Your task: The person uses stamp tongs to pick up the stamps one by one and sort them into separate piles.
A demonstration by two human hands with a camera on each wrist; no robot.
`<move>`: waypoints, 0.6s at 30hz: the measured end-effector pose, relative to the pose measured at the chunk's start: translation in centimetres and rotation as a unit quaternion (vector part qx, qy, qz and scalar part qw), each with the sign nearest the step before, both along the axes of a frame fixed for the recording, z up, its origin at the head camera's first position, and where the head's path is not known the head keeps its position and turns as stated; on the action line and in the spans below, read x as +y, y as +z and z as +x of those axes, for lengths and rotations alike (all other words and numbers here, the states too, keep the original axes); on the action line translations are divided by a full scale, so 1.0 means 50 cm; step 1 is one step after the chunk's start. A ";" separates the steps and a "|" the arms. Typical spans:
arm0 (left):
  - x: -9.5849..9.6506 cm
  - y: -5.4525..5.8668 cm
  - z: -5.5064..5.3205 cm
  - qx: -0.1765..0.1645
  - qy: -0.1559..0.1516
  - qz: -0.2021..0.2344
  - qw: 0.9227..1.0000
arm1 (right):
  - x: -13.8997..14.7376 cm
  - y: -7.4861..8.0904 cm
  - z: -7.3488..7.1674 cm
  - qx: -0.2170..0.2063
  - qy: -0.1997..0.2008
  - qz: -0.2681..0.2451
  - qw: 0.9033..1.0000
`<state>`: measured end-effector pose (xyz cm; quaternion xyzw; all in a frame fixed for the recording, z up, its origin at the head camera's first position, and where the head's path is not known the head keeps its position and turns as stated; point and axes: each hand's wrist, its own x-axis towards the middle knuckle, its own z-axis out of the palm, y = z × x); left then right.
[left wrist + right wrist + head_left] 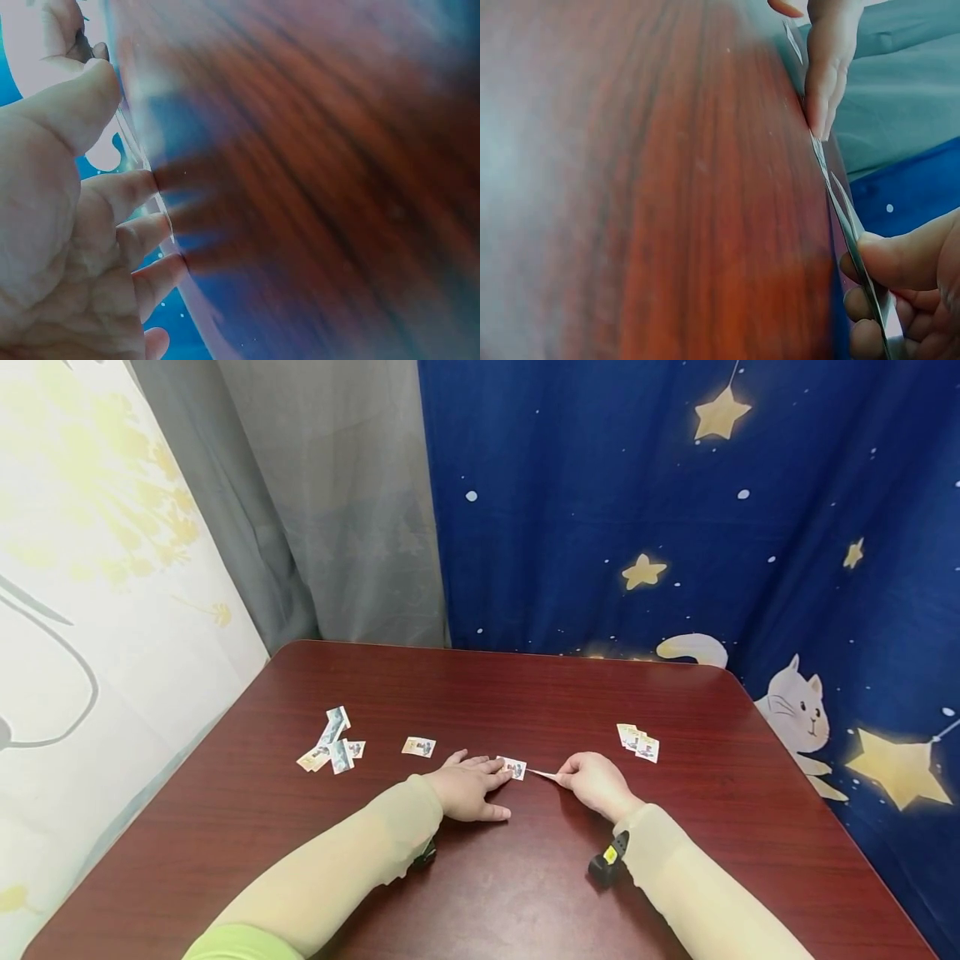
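Note:
My left hand [474, 789] lies palm down on the table, fingers straight and spread. Its fingertips overlap the left part of a small picture card [517, 768]. In the left wrist view the left fingers [127, 191] meet the glossy tabletop. Just right of that card, my right hand [597, 785] pinches a thin pale piece [549, 776], its narrow tip close to the card's right edge. From the right wrist, this piece looks slim and silvery, forked toward its tip; I cannot tell its kind. The right thumb [900, 255] presses on it, other fingers curled beneath.
To the left, several overlapping picture cards [341, 757] lie on the dark red table [480, 693]. A single card [417, 747] lies left of my left hand. Several more cards [647, 749] overlap at the right. Curtains [555, 510] hang beyond the table's back edge.

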<state>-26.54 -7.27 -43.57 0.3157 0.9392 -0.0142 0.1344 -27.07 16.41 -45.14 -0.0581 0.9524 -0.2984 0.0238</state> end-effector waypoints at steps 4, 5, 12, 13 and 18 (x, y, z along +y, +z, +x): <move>-0.002 0.001 0.001 -0.006 -0.001 0.003 1.000 | 0.004 -0.002 -0.009 -0.007 -0.011 -0.006 1.000; -0.003 0.002 0.001 -0.006 -0.001 0.003 1.000 | 0.004 -0.003 -0.011 -0.008 -0.012 -0.008 1.000; -0.006 0.004 0.002 -0.017 -0.005 0.007 1.000 | 0.001 -0.004 -0.025 -0.012 -0.005 -0.007 1.000; -0.007 0.005 0.002 -0.020 -0.006 0.008 1.000 | 0.000 -0.003 -0.026 -0.013 -0.002 -0.007 1.000; -0.011 0.005 0.000 -0.023 -0.011 0.008 1.000 | -0.003 0.005 -0.028 -0.021 0.013 -0.013 1.000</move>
